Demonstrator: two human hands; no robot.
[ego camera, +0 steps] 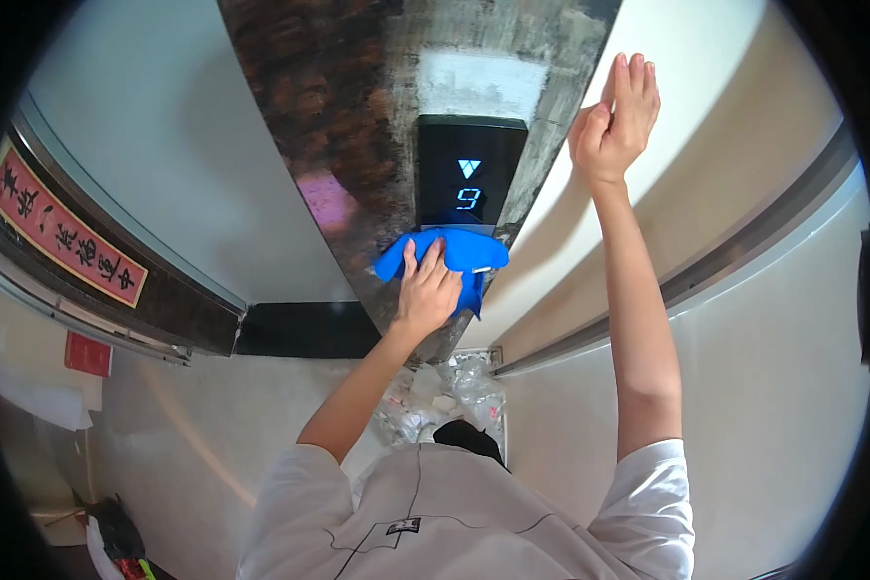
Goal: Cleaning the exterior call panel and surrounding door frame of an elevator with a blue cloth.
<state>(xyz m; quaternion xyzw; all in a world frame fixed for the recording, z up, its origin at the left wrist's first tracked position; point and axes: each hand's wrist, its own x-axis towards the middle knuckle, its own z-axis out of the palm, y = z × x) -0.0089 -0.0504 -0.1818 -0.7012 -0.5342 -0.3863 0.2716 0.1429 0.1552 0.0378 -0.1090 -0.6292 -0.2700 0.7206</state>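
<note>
My left hand (429, 290) presses a bright blue cloth (476, 250) against the lower part of a black elevator call panel (471, 141). Folds of the cloth spread past my fingers on both sides and hang below them, hiding the bottom of the panel. Above the cloth, the panel's display glows with a downward arrow and a digit. My right hand (620, 127) holds nothing and rests against the white wall (685, 43), up and to the right of the panel, its fingers pointing upward.
Dark marbled and grey, scuffed facing (319, 80) surrounds the panel. Clear plastic bags with litter (471, 388) lie on the floor below. At left is a doorway frame with a red paper banner (69, 225) bearing writing. A dark bag (116, 529) sits at lower left.
</note>
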